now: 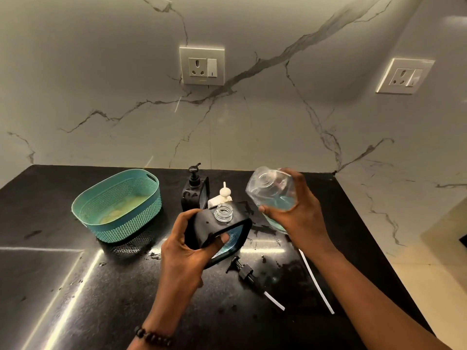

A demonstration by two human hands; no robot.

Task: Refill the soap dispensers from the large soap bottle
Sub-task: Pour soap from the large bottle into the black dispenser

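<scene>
The left hand (pixel 185 245) grips an open black soap dispenser (pixel 219 233) above the dark worktop (pixel 101 286), while the right hand (pixel 298 210) holds the clear large soap bottle (pixel 271 193) tilted beside it. A removed pump (pixel 243 270) lies below the dispenser, and a second dispenser (pixel 194 190) stands next to a teal basket (pixel 118 205).

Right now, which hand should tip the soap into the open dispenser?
Right hand. It grips the clear bottle of blue soap, raised beside the dispenser, whose open neck the left hand steadies.
</scene>
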